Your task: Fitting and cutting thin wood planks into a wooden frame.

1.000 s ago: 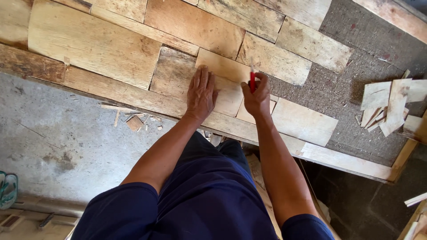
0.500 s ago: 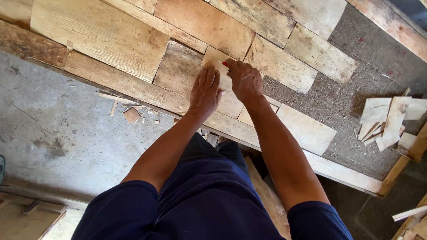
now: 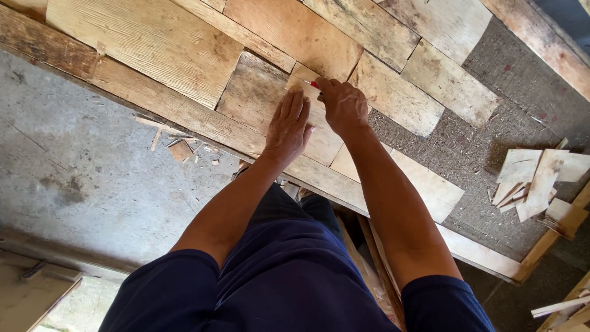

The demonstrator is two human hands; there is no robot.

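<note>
Both hands slid up the boards: left hand [image 3: 290, 126] flat, fingers spread, on a plank [image 3: 316, 123]; right hand [image 3: 344, 106] grips a red pencil [image 3: 313, 85]. Grey concrete floor [image 3: 74, 178] below.

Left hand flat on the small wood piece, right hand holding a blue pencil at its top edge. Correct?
Not quite: the pencil is red, not blue, as the head view shows. The rest holds: the left hand lies flat on the small wood piece, and the right hand holds the pencil at that piece's top edge.
</note>
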